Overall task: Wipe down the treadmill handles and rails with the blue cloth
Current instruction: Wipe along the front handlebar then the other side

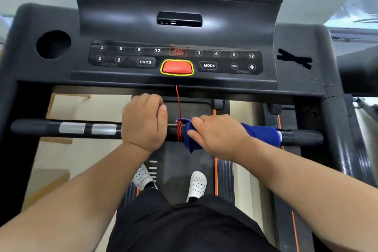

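Observation:
A black horizontal handle bar (36,128) with two silver sensor patches crosses the treadmill in front of me. My left hand (144,120) grips the bar just left of its middle, fingers curled over the top. My right hand (216,134) grips the blue cloth (263,134), which is wrapped over the bar right of the middle; part of the cloth hangs below my fingers. A red safety cord (179,108) runs down from the console and is knotted round the bar between my hands.
The black console (176,59) with a red stop button, number keys and a round cup hole stands just beyond the bar. A side rail (335,129) rises on the right. My feet in white shoes stand on the belt (184,165) below.

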